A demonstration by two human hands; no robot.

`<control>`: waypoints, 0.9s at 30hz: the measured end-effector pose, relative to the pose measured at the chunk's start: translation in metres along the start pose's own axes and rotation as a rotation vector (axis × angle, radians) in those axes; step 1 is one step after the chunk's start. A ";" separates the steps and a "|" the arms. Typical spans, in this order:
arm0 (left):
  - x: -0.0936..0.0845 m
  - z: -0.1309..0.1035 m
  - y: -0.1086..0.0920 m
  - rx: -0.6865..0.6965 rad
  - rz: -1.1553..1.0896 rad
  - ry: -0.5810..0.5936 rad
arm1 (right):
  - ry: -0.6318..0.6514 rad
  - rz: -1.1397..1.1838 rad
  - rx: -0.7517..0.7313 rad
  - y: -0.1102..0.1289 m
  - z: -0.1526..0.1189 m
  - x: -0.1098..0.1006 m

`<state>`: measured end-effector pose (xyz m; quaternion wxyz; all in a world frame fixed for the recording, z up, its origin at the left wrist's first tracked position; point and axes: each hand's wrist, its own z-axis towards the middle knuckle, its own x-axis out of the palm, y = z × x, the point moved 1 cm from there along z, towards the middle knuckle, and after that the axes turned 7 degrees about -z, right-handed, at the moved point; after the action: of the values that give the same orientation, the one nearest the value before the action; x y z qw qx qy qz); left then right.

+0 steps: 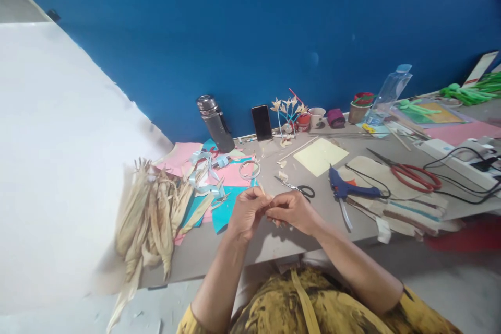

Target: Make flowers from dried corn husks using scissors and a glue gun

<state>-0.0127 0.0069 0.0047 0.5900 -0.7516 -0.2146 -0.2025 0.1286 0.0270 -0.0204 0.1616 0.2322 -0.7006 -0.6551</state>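
Over the front of the table, my left hand (247, 211) and my right hand (293, 211) meet at the fingertips. Both are closed in a pinch on a small pale strip (262, 188) that looks like corn husk; its tip sticks up above the left fingers, and the rest is hidden. Just beyond the right hand lie scissors with black handles (306, 191). Blue paper (227, 207) spreads beside the left hand, and a roll of tape (249, 169) rests on pink paper behind it. Dried corn husks (146, 214) hang in a bunch over the left edge.
A thermos (216, 124), a phone (261, 122), husk flowers (289, 110) and a paper cup (317, 117) line the blue wall. To the right lie a blue glue gun (348, 186), red-handled scissors (415, 176), a folded cloth (410, 214) and a power strip (457, 163) with black cables.
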 end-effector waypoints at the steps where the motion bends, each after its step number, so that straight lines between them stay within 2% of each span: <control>1: 0.001 0.000 0.000 0.000 0.003 -0.003 | -0.009 0.010 0.014 -0.001 0.000 0.000; 10: -0.010 0.002 0.002 0.019 -0.016 -0.054 | -0.084 0.007 0.007 -0.002 -0.002 0.000; 17: -0.015 -0.004 -0.006 -0.058 0.056 0.080 | 0.042 0.097 -0.044 -0.005 -0.008 -0.001; 22: -0.018 0.001 -0.011 0.013 0.051 -0.041 | 0.102 0.052 -0.060 0.000 -0.013 -0.004; 24: -0.018 0.003 -0.012 0.050 0.043 -0.050 | 0.120 0.037 -0.063 0.002 -0.013 -0.001; 27: -0.015 0.003 -0.012 0.067 0.028 -0.042 | 0.083 0.030 -0.057 -0.002 -0.012 0.005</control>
<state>-0.0319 0.0115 0.0047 0.6128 -0.7385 -0.2233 -0.1710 0.1308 0.0142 -0.0213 0.2067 0.2440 -0.6775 -0.6623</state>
